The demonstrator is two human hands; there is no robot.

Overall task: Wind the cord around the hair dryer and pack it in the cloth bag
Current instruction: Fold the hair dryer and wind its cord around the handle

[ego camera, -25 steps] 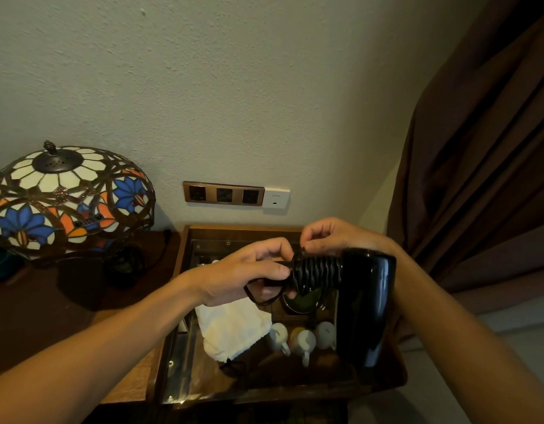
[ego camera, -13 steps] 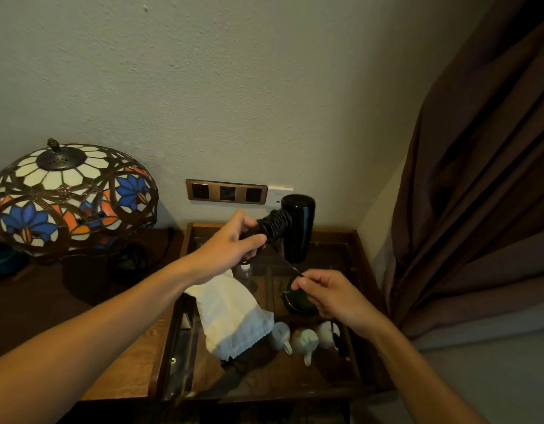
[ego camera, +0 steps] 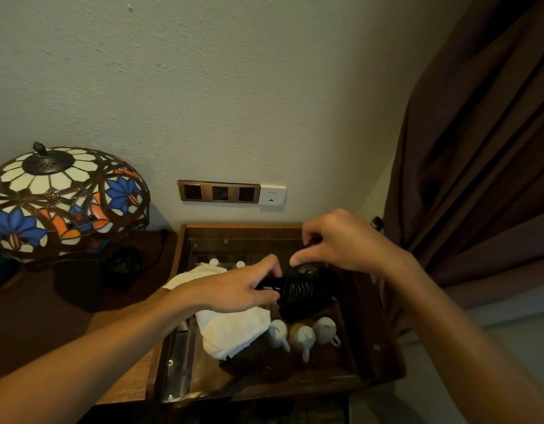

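Left hand (ego camera: 234, 289) grips the dryer (ego camera: 307, 293) by its cord-wound (ego camera: 296, 289) handle over the tray (ego camera: 377, 347). Right hand (ego camera: 341, 240) above, fingers pinched; contents indiscernible.

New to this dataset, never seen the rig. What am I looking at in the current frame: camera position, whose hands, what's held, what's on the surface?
There is no robot. One wide-angle camera sits on a person's head and looks down at their bare hands. The left hand grips the handle of a black hair dryer, which has cord coiled around it. The right hand pinches something small and dark above it, probably the cord's end. Below is a wooden tray holding a white cloth bag and three white cups. A stained-glass lamp stands to the left.
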